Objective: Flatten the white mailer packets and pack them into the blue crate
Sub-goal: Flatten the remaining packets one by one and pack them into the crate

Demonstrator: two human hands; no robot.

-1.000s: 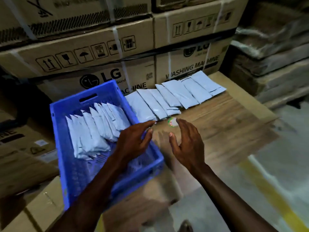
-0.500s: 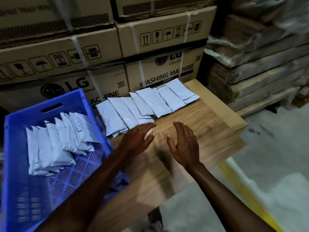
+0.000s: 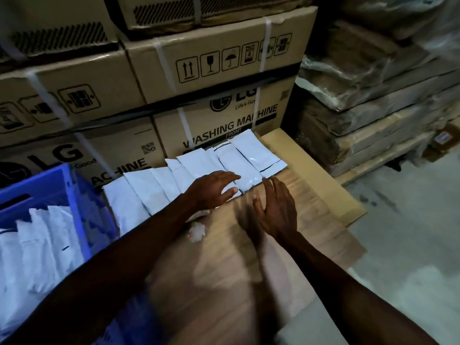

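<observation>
A: Where are the hands?

B: In the middle of the frame. The left hand (image 3: 211, 190) lies with straight fingers over the row of white mailer packets (image 3: 149, 190) and holds nothing. The right hand (image 3: 276, 207) is open too, just beside the row, over the wooden board (image 3: 311, 220).

A: And the blue crate (image 3: 72, 195)?

B: At the left edge, with packets already standing inside.

A: What can go wrong?

B: The packets overlap. I think a careless pull drags the neighbours and slides some off the board.
</observation>
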